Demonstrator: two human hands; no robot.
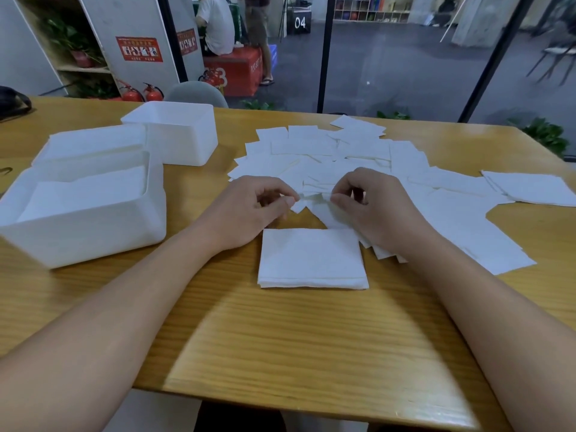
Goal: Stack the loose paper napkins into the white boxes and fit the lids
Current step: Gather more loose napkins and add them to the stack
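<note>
Hands, left [261,204] and right [367,201], each pinch a napkin [307,199] edge above the near stack [311,260], boxes [84,210] left

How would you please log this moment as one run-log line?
hands: left hand and right hand each pinch a loose napkin | neat stack before them | near box part filled, no lid

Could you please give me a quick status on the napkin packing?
Left hand and right hand each pinch a loose napkin. Squared stack waits between wrists. Near box part-filled, no lid on. Nothing in the way.
</note>
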